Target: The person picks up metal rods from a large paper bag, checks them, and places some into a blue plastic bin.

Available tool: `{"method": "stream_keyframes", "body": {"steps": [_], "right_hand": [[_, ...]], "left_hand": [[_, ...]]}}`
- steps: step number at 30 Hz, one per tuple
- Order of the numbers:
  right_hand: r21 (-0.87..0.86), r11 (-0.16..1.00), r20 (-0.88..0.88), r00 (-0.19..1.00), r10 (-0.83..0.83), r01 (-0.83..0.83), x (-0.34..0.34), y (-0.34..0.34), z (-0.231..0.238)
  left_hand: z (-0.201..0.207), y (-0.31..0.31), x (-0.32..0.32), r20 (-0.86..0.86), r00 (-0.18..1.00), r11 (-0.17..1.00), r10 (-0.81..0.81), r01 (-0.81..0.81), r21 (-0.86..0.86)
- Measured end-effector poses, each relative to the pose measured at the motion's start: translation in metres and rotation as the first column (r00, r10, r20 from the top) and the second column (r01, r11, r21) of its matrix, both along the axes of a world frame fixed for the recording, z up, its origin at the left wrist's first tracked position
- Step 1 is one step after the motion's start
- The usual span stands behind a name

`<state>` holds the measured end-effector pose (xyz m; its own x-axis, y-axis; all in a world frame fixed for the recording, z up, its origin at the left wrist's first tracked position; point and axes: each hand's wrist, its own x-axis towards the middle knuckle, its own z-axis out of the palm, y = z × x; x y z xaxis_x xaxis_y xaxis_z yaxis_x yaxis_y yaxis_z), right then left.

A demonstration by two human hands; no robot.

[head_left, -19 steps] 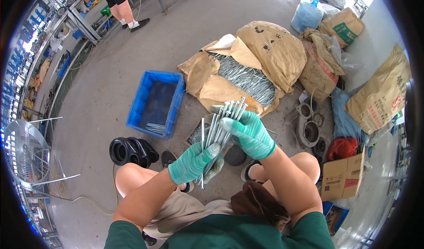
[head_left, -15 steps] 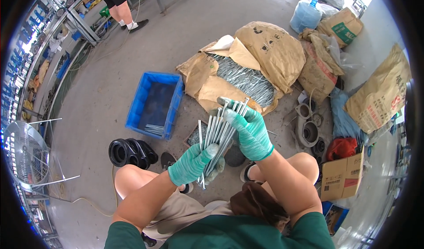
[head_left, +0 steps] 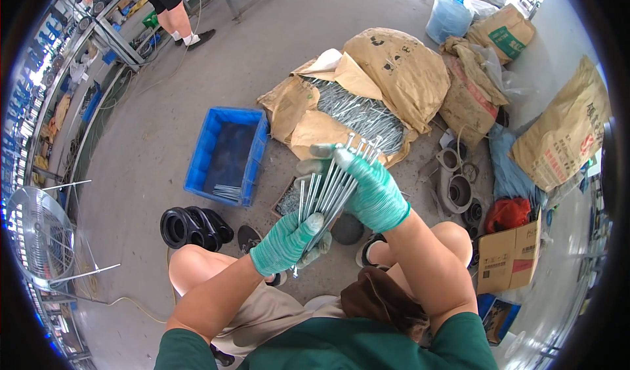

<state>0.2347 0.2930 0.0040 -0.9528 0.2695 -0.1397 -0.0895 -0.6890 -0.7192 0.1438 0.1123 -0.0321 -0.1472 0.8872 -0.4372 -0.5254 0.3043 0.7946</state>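
Note:
Between my two hands, in green-and-grey gloves, is a bundle of long silvery bolts (head_left: 334,196), tilted with its upper end to the right. My left hand (head_left: 289,240) grips the lower part, its thumb across the shafts. Higher up, my right hand (head_left: 375,189) wraps round the bundle near the bolt heads. Past my hands, a torn brown paper sack (head_left: 307,128) lies open, full of loose bolts (head_left: 361,115) of the same kind. A blue plastic crate (head_left: 192,170) stands left of my hands, with a small row of bolts (head_left: 227,192) in its near end.
Black ring-shaped parts (head_left: 197,227) lie left of my feet. A small tray of little metal pieces (head_left: 289,203) sits below the bundle. To the right are metal castings (head_left: 454,189), a cardboard box (head_left: 506,263) and sacks (head_left: 562,130). A fan (head_left: 41,232) stands at left; a person (head_left: 174,9) stands far off.
My right hand has shifted slightly along the bundle and its fingers have spread a little on the far side. The bolts have fanned slightly; my left hand keeps its hold.

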Motion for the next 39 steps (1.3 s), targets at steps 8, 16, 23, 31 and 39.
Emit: {"method": "stream_keyframes", "body": {"steps": [8,16,23,31,39], "right_hand": [[-0.091,0.942,-0.096,0.939,-0.331,0.323,-0.003,0.021,0.009],[-0.104,0.787,-0.234,0.754,-0.614,0.608,0.028,0.080,0.014],[0.305,0.797,-0.113,0.851,-0.513,0.521,-0.001,0.000,0.009],[0.579,0.794,0.081,0.955,-0.285,0.187,-0.001,0.001,-0.001],[0.380,0.870,0.227,0.881,-0.416,0.313,-0.003,-0.003,0.010]], "left_hand": [[0.002,0.000,-0.001,0.005,0.995,0.994,-0.103,0.103,-0.033],[0.007,-0.001,-0.002,0.136,0.989,0.997,-0.056,0.062,-0.041],[0.013,0.012,-0.002,0.338,0.941,0.996,0.008,-0.038,0.082],[0.011,0.007,-0.007,0.334,0.942,0.978,-0.028,-0.044,0.205],[0.008,0.007,-0.006,0.114,0.991,0.996,-0.069,0.061,0.070]]}}
